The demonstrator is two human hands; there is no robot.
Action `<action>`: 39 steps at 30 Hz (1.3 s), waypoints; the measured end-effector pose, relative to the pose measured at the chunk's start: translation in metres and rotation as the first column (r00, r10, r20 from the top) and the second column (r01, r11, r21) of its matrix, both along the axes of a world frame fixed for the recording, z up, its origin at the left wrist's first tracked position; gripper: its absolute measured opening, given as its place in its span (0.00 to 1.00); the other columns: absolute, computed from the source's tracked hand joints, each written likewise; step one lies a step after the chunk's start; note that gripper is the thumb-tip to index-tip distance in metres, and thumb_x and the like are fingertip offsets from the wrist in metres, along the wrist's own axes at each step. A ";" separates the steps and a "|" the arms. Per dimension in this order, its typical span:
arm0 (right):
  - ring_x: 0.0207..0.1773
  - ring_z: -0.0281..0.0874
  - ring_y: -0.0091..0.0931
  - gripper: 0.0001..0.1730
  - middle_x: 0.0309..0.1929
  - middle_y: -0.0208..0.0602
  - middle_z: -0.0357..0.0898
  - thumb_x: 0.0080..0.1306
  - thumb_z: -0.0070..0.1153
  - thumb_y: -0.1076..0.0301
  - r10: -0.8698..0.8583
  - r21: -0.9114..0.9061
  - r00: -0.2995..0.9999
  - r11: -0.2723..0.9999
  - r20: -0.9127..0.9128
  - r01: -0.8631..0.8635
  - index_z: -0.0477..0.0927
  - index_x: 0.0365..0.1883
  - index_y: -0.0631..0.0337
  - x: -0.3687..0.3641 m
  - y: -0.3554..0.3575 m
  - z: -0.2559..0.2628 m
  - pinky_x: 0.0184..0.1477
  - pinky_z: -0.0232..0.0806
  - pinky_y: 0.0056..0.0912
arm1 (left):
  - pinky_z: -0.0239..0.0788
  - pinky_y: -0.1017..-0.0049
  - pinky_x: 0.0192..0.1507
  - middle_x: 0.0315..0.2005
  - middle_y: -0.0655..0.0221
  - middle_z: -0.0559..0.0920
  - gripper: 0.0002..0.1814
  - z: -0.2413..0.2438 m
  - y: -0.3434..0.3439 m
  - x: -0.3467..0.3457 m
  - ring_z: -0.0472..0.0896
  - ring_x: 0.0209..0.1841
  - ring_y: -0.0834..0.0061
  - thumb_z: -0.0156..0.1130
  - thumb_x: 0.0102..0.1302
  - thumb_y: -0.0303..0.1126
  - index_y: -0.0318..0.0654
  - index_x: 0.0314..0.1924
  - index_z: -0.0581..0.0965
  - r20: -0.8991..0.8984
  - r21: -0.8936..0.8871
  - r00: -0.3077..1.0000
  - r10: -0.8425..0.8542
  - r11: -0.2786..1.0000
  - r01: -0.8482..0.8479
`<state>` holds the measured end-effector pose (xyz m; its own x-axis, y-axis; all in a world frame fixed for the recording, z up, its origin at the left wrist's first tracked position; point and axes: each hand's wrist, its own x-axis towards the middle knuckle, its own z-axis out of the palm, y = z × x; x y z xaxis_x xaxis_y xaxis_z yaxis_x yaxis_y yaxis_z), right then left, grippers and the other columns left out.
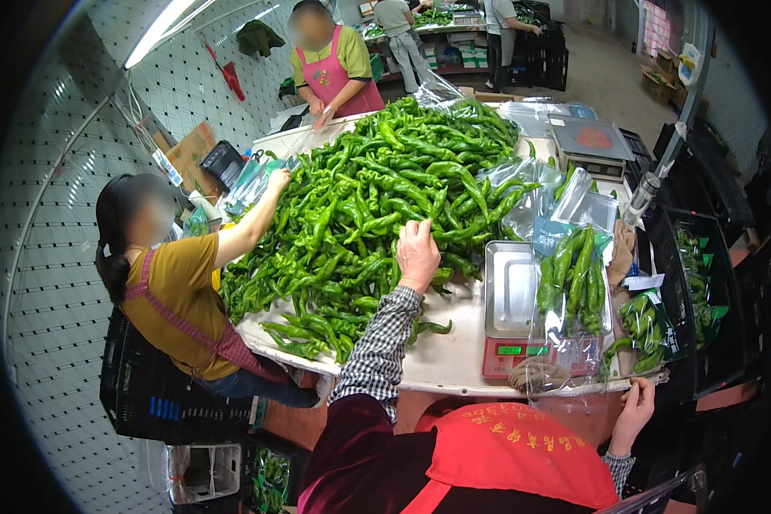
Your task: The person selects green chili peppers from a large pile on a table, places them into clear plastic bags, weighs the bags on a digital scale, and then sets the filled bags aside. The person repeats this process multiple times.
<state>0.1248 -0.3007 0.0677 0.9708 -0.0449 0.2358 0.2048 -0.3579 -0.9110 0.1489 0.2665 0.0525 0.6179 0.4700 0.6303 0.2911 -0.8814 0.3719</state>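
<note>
My left hand (pixel 418 256) reaches into the near side of a large heap of long green peppers (pixel 366 212). Its fingers are bent against the peppers, and whether they pinch one is unclear. Down at the right, my right hand (pixel 636 406) is beside the table's front edge, fingers curled, close to the mouth of a clear plastic bag (pixel 562 366). Whether it grips the film cannot be made out. That bag, with several green peppers (pixel 572 273) inside, lies on the steel pan (pixel 509 289) of a red digital scale (pixel 498 366), whose display is lit.
Another person (pixel 173 308) reaches into the heap from the left; a person in a pink apron (pixel 334 70) stands at the far side. A second scale (pixel 588 141), empty bags (pixel 591 205) and a filled pepper bag (pixel 646 327) lie rightward. Black crates (pixel 707 379) flank the table (pixel 446 366).
</note>
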 end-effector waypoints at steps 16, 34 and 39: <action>0.29 0.66 0.16 0.07 0.37 0.28 0.75 0.78 0.49 0.75 -0.018 -0.045 1.000 0.999 -0.020 0.017 0.79 0.45 0.67 0.017 -0.005 -0.001 0.32 0.62 0.21 | 0.73 0.58 0.62 0.55 0.58 0.84 0.19 0.044 0.102 -0.010 0.80 0.58 0.52 0.72 0.60 0.26 0.40 0.52 0.80 0.254 0.268 0.967 0.035 0.958 -0.105; 0.61 0.81 0.33 0.38 0.69 0.47 0.74 0.61 0.69 0.77 0.645 0.027 0.763 0.763 0.046 -0.646 0.71 0.70 0.69 -0.022 0.128 0.117 0.63 0.73 0.36 | 0.81 0.58 0.59 0.52 0.50 0.86 0.13 0.103 -0.202 -0.069 0.87 0.53 0.58 0.62 0.77 0.31 0.35 0.56 0.75 0.757 -0.644 0.586 -0.290 -0.488 0.589; 0.46 0.86 0.28 0.22 0.54 0.45 0.84 0.64 0.64 0.80 0.516 0.548 0.830 0.766 -0.213 -0.336 0.78 0.57 0.71 -0.065 0.098 0.100 0.49 0.79 0.31 | 0.76 0.69 0.53 0.46 0.62 0.87 0.14 0.092 -0.242 -0.077 0.84 0.48 0.71 0.68 0.72 0.30 0.33 0.54 0.78 0.677 -0.731 0.505 -0.535 -0.414 0.542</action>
